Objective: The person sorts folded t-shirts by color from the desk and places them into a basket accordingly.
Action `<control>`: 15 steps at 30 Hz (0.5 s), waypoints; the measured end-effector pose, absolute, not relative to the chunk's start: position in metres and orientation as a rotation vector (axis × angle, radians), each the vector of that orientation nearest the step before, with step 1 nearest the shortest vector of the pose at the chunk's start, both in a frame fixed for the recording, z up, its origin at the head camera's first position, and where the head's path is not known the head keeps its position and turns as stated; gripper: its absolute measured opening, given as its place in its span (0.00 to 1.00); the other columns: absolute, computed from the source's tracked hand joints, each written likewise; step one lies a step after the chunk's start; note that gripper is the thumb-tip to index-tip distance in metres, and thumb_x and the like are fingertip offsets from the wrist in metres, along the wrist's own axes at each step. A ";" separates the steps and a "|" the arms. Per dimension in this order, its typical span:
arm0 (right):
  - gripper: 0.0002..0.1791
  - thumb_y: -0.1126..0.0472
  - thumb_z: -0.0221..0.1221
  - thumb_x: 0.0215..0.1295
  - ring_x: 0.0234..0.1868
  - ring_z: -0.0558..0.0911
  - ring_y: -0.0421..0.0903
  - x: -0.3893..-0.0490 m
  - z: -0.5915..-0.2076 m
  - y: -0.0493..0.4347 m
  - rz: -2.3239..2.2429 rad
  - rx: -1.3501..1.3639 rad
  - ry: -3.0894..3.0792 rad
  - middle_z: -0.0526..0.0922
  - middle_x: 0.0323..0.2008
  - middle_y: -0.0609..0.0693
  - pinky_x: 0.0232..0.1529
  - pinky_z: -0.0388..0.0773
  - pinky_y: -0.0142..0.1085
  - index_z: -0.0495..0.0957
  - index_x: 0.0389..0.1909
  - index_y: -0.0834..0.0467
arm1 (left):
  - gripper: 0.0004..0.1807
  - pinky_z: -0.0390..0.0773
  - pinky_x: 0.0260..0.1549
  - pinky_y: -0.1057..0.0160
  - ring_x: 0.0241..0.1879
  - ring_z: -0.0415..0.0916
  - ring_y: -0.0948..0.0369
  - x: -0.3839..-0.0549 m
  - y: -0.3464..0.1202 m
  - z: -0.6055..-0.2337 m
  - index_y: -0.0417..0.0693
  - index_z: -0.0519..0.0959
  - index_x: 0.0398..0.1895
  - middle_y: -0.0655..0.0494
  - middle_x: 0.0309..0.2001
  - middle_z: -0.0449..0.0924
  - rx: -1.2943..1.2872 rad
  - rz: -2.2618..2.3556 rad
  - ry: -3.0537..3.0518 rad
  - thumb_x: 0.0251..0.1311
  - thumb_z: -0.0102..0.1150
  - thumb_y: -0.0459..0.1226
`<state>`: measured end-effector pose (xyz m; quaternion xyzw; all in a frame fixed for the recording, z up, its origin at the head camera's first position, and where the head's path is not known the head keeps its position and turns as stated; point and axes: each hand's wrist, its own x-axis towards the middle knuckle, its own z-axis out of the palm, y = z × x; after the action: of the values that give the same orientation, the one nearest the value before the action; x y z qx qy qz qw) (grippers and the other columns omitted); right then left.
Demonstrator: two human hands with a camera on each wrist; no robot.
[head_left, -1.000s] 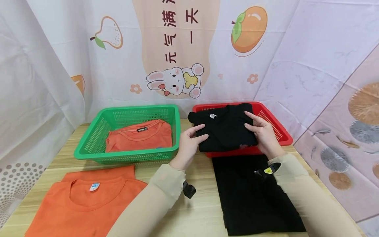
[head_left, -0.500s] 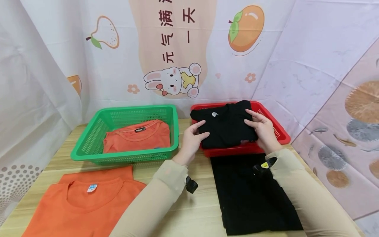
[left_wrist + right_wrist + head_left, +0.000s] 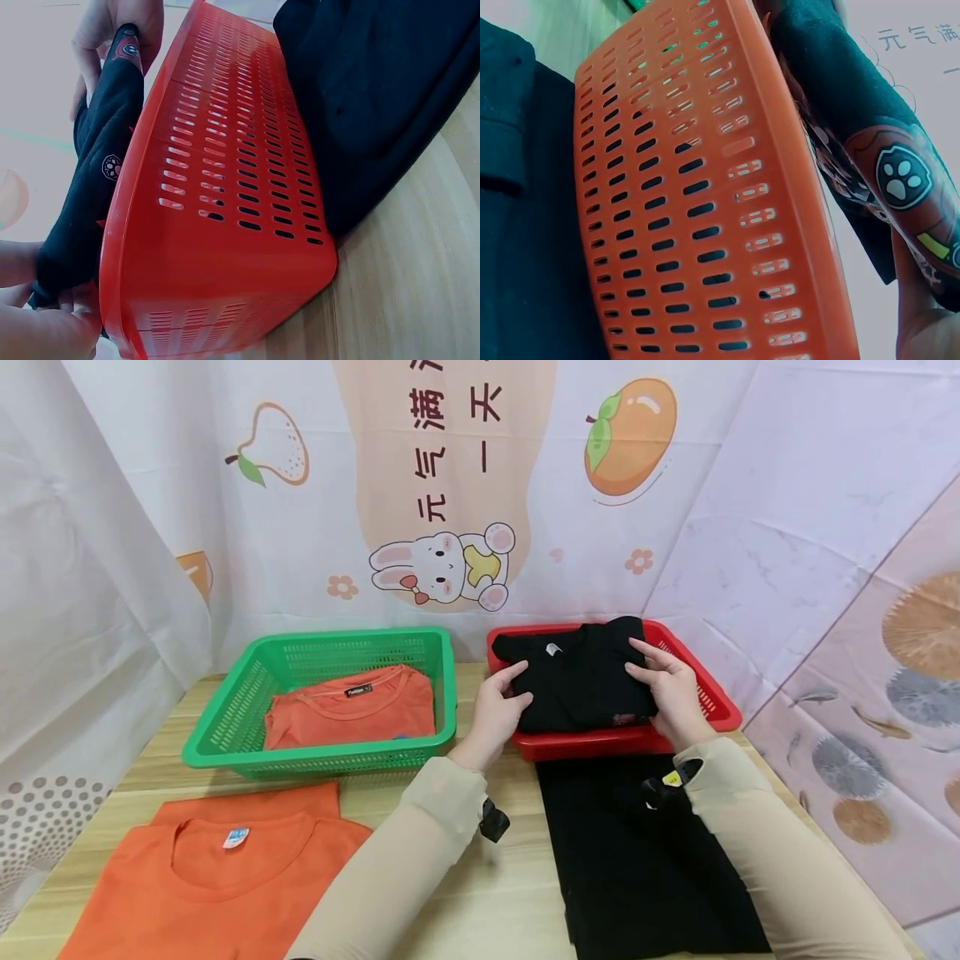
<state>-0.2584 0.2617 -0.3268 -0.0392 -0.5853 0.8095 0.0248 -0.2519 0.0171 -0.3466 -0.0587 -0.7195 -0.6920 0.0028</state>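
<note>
A folded black T-shirt (image 3: 581,689) with a white neck label lies level with the top of the red basket (image 3: 720,714), between my two hands. My left hand (image 3: 491,714) pinches its left side, thumb and fingers on opposite faces in the left wrist view. On the other side my right hand (image 3: 675,697) grips the right edge, fingertips on top. A paw-print badge (image 3: 904,176) shows on the fold in the right wrist view, above the basket rim. The palm side of my right hand is mostly hidden under the cloth.
At the left, a green basket (image 3: 198,747) holds a folded orange T-shirt (image 3: 360,710). A larger orange T-shirt (image 3: 225,877) is spread at the front left. Black folded cloth (image 3: 637,877) lies in front of the red basket. A patterned curtain (image 3: 285,560) hangs behind the table (image 3: 480,893).
The black T-shirt has shifted a little to the right and sits lower over the red basket. My left hand has moved rightward with it; my right hand keeps its hold.
</note>
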 end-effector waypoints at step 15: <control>0.27 0.67 0.62 0.65 0.35 0.86 0.35 -0.262 -0.326 0.265 2.417 -0.210 -1.804 0.76 0.59 0.48 0.37 0.83 0.28 0.75 0.65 0.50 | 0.27 0.68 0.65 0.54 0.63 0.65 0.52 -0.258 0.026 -0.346 0.48 0.75 0.66 0.49 0.69 0.70 -0.188 -2.160 -2.233 0.63 0.54 0.24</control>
<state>-0.2620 0.2652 -0.3264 -0.0692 -0.5957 0.7980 0.0588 -0.2578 0.0257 -0.3456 -0.0603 -0.7173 -0.6940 0.0146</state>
